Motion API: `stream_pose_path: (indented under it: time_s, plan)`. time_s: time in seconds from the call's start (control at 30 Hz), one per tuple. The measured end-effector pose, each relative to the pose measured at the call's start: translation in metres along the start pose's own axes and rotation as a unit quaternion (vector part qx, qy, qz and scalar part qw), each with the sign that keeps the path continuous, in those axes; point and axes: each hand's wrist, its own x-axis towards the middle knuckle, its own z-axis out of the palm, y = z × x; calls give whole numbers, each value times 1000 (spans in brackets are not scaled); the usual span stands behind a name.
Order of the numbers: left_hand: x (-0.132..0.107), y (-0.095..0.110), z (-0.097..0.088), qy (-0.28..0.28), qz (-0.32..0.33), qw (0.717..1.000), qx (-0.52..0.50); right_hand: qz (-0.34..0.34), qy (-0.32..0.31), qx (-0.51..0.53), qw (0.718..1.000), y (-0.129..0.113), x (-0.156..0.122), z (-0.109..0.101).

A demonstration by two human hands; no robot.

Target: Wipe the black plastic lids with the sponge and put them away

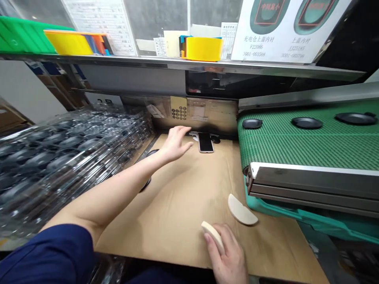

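My left hand (177,144) reaches over the far part of the brown cardboard sheet (183,213), thumb and fingers apart, with nothing in it. Just to its right lies a phone (205,142) with a dark screen. Near the front edge, my right hand (227,252) grips a thin cream-coloured pad (213,236) between thumb and fingers. Beyond that hand, a cream half-round piece (241,210) rests on the cardboard. Dark parts, one of them a black piece (152,152), are partly hidden behind my left forearm.
Stacked clear plastic trays (74,146) with several black round parts stand at the left. On the right is a green conveyor belt (296,146) carrying black parts (307,122), above a teal bin (275,207). A metal shelf (166,61) with yellow tape rolls (204,48) crosses the back.
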Motion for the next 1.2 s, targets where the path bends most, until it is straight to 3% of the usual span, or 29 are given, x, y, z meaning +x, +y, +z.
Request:
stream_pose_path:
  time_s: [0.1, 0.2, 0.3, 0.4, 0.53, 0.67, 0.7, 0.77, 0.83, 0.93, 1.0, 1.07, 1.2]
  plan:
    - [40, 65, 15, -23, 88, 994, -65, -4, 4, -5, 1000, 0, 0, 2]
    - [81, 119, 35, -48, 129, 983, -120, -2, -2, -9, 1000, 1, 0, 0]
    - [115, 153, 54, -68, 121, 978, -153, 2, -9, -10, 1000, 1, 1, -2]
    - [134, 169, 60, -95, 108, 975, -170, 2, -20, -9, 1000, 1, 2, -4]
    - [117, 164, 41, -84, 78, 976, -183, -8, -31, -15, 999, -3, 4, -8]
    - [44, 137, 11, -88, 32, 967, -237, -9, -36, -26, 999, -11, 8, -12]
    - [19, 128, 5, -107, -17, 940, -323, -10, -34, -29, 999, -12, 8, -13]
    - [-35, 112, -3, -179, -128, 846, -486, -16, -39, -38, 998, -14, 9, -14]
    - [-88, 99, -5, -184, -225, 769, -569, -15, -42, -42, 998, -13, 9, -14]
    - [-153, 90, -3, -167, -313, 660, -663, -8, -46, -36, 998, -10, 6, -14]
    - [-183, 89, 2, -152, -330, 599, -713, -6, -38, -25, 999, -8, 3, -14]
    - [-202, 90, 6, -138, -321, 562, -750, 0, -21, -2, 1000, -9, 0, -15]
    - [-218, 92, 9, -155, -326, 475, -803, -1, -3, 34, 999, -23, -4, -19]
